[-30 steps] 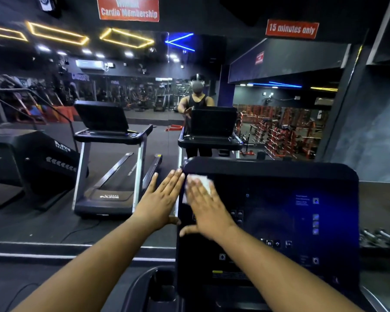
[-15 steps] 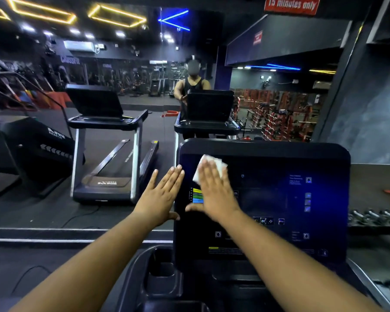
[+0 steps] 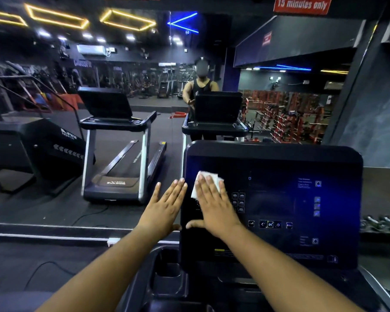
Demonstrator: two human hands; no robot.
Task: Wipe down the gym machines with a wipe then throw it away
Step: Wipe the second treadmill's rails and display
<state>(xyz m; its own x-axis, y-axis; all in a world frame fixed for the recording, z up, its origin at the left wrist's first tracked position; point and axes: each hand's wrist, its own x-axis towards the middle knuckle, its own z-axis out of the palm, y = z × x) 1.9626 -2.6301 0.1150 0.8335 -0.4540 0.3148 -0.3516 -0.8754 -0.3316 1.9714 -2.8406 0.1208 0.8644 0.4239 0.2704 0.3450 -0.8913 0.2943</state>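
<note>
My right hand (image 3: 214, 206) pressed flat, fingers straight, on the wipe (image 3: 203, 180) against the treadmill console (image 3: 302, 167); left hand (image 3: 164, 208) spread, empty. Wipe looked limp, light; best pinched at its free top edge.

The right hand (image 3: 214, 206) presses a white wipe (image 3: 206, 180) flat against the upper left of the treadmill console (image 3: 279, 199), fingers straight. The left hand (image 3: 164, 208) hovers flat just beside the console's left edge. A mirror (image 3: 99, 86) fills the upper frame.

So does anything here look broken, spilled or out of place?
Nothing stands out. The right hand presses a white wipe flat on the black treadmill console; the left hand rests open at its left edge. No cracks or spills are visible.
</note>
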